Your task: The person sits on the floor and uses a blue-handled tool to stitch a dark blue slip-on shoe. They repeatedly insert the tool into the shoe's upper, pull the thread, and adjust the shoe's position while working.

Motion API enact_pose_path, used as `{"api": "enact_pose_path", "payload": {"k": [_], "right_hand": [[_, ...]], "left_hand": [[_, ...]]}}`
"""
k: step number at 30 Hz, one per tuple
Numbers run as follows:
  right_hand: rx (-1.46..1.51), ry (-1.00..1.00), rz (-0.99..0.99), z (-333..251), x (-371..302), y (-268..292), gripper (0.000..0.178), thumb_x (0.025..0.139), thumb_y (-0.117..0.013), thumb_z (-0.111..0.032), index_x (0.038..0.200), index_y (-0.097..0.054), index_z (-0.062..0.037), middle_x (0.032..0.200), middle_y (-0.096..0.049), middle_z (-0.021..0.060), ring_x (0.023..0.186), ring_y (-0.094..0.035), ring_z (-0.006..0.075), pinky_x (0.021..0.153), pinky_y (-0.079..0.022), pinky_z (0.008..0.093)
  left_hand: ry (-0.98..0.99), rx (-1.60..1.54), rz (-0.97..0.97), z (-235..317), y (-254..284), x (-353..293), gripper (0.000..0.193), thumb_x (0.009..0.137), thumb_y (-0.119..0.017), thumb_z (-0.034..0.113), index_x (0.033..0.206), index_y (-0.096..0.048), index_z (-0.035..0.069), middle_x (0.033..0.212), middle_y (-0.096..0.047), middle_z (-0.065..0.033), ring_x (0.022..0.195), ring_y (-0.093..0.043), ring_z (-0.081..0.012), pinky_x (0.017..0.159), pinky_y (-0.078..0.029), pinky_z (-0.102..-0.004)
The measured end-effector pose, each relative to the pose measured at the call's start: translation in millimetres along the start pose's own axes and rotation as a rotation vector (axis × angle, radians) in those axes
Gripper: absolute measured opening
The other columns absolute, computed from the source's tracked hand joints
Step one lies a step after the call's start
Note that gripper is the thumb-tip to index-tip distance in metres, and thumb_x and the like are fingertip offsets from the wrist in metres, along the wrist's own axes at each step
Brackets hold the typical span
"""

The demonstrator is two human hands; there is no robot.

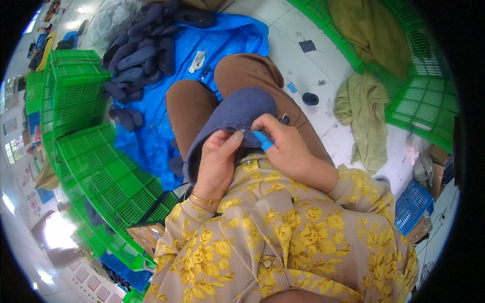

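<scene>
Head view, looking down at your lap. You sit over a white tiled floor (283, 30), with a blue plastic sheet (222, 45) spread on it to the far left of your knees. A heap of dark blue slipper pieces (141, 55) lies on the far left part of that sheet. Green plastic crates (96, 166) stand stacked along the left, one of them tilted toward you; another green crate (424, 96) lies at the far right with an olive cloth (371, 30) in it, and a second olive cloth (361, 116) trails over its near edge onto the floor. A dark thread spool (310, 98) stands on the tiles between your right knee and that cloth.

The dark blue slipper upper (232, 118) rests on your lap, over your brown trousers. Your left hand (217, 161) is closed on its near edge, thumb on top. Your right hand (283, 144) pinches the same edge just beside it, a blue cover (263, 140) on one fingertip.

What the right fingers pinch at the seam is too small to make out. The lower part of the slipper upper is hidden behind your left hand, and the picture's rim cuts off the crates and the room beyond.
</scene>
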State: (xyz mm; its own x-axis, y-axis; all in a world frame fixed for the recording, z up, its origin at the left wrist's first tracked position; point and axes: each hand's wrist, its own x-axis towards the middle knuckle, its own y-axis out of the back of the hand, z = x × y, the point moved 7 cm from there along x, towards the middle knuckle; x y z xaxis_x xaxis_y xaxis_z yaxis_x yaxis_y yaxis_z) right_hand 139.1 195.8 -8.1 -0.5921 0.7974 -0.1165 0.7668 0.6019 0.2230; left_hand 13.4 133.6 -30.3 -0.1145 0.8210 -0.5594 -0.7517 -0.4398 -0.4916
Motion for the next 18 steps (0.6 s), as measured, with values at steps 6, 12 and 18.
{"api": "enact_pose_path", "payload": {"k": [6,12,18], "right_hand": [[0.238,-0.288,-0.035,1,3,-5,0.029,0.087,-0.051,0.004,0.115,-0.043,-0.0016,0.085,-0.062,0.0214,0.078,-0.065,0.0392,0.072,-0.050,0.0438],[0.132,-0.127,-0.120,-13,27,0,0.020,0.091,-0.049,-0.001,0.111,-0.051,-0.0030,0.090,-0.064,0.0208,0.079,-0.063,0.0420,0.070,-0.049,0.0464],[-0.346,0.194,0.016,-34,30,14,0.021,0.085,-0.051,0.001,0.103,-0.058,-0.0073,0.089,-0.064,0.0183,0.074,-0.060,0.0437,0.070,-0.048,0.0486]], "left_hand": [[0.000,0.007,-0.062,1,-3,-2,0.028,0.094,-0.060,0.008,0.121,-0.060,0.001,0.110,-0.065,-0.0010,0.090,-0.056,-0.0079,0.085,-0.044,-0.0243],[-0.002,0.028,-0.061,1,-9,-3,0.020,0.096,-0.058,0.008,0.112,-0.061,-0.003,0.107,-0.067,-0.0082,0.093,-0.064,-0.0131,0.087,-0.050,-0.0267],[0.012,0.257,0.034,-1,-2,-5,0.018,0.095,-0.060,0.009,0.108,-0.064,-0.003,0.100,-0.066,-0.0041,0.087,-0.059,-0.0081,0.080,-0.048,-0.0235]]}}
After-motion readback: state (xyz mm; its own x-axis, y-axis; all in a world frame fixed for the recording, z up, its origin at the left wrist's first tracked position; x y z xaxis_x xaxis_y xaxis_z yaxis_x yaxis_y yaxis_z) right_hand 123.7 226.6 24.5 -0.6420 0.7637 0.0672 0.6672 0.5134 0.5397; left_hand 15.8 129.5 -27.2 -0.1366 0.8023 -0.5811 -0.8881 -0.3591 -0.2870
